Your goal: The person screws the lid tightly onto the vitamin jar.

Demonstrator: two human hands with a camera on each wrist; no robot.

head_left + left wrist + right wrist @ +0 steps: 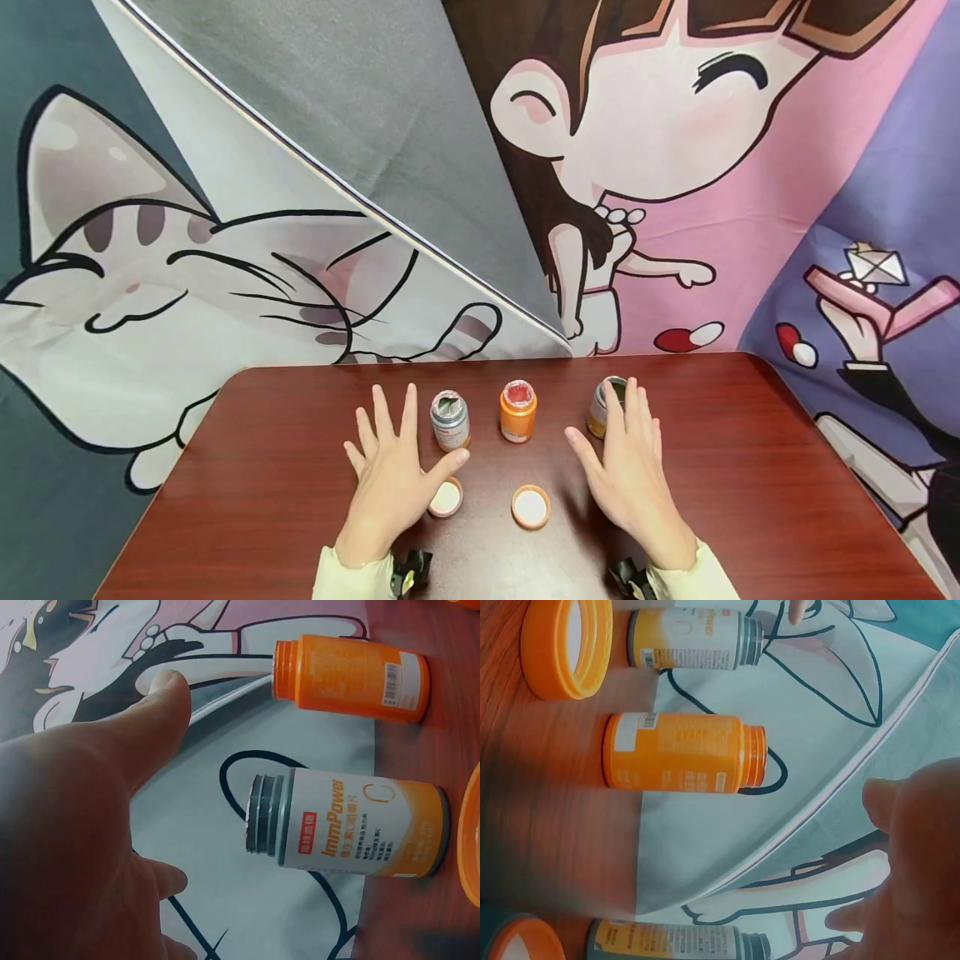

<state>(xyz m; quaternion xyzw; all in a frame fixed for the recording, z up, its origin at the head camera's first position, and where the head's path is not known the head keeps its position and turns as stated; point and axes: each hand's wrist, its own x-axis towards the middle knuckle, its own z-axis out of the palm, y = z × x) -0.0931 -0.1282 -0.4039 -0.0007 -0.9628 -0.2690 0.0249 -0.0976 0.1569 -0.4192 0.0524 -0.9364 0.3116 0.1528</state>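
My left hand (390,483) is held over the table with its fingers spread, and nothing is in it. Its thumb is nearest to a grey-white bottle (450,423) and an upturned cap (446,498). An orange bottle (518,412) stands uncapped in the middle, with an orange-rimmed cap (530,507) lying nearer me. On the right, my right hand (633,479) is also empty, fingers straight, and partly covers another grey bottle (597,414). A third cap (526,941), dark and orange, shows in the right wrist view; in the head view it is hidden.
The brown wooden table (262,483) has rounded far corners. Behind it hangs a cartoon-printed cloth (360,108). All three bottles stand upright in a loose row near the far edge.
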